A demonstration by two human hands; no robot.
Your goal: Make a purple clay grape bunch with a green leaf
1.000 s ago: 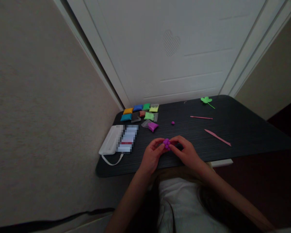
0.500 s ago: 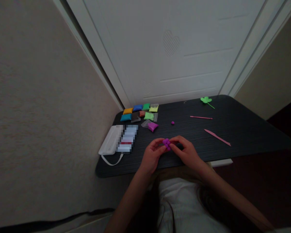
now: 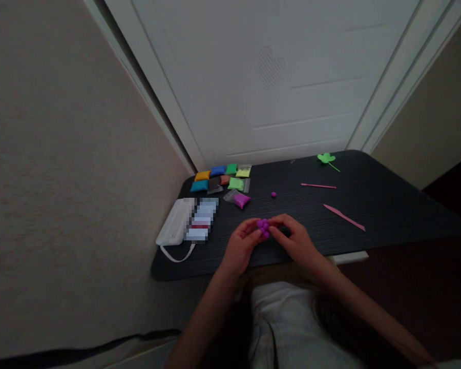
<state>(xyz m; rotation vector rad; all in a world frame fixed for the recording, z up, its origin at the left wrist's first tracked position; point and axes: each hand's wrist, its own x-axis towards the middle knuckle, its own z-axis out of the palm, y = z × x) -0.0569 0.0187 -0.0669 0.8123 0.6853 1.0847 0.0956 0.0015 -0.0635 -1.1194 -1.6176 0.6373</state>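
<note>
A bumpy cluster of purple clay balls (image 3: 263, 227) is held between my two hands, above the near part of the dark table. My left hand (image 3: 241, 244) grips its left side between thumb and fingers. From the right, my right hand (image 3: 292, 237) pinches the same cluster with thumb and forefinger. Beyond my hands lies a single small purple clay ball (image 3: 273, 195). An opened clear bag with purple clay (image 3: 242, 200) rests to its left. Parts of the cluster are covered by my fingertips.
Several clay packets (image 3: 202, 185) in mixed colours lie at the back left. A white power bank (image 3: 175, 221) is cabled to a phone (image 3: 203, 220). On the right are a thin pink tool (image 3: 318, 186), a pink clay knife (image 3: 344, 217) and a green clover shape (image 3: 326, 158).
My fingers have shifted very slightly around the purple cluster, which has turned a little. Everything else on the table stays in place.
</note>
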